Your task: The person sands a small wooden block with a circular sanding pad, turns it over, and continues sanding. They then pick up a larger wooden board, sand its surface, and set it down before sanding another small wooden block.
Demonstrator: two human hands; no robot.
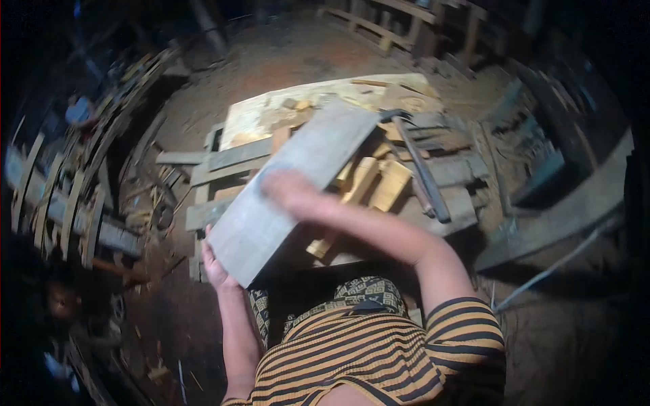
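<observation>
A long, flat grey wooden board (298,152) is tilted across the low worktable, its near end raised toward me. My left hand (220,267) grips the board's near left corner, thumb side showing and the other fingers hidden behind it. Across the board's face lies my right hand (291,193), smeared by motion. A small bluish-grey patch shows at its fingertips; I cannot make out what it is. Yellowish wood blocks (389,186) lie under and beside the board. To their right rests a hammer (420,166) with a dark head and a long handle.
The low worktable (196,216) is built of rough planks. A pale plywood sheet (250,115) with wood scraps covers its far side. Stacked timber (74,196) stands at the left, dark planks (542,183) at the right. A wooden bench frame (386,30) is at the back.
</observation>
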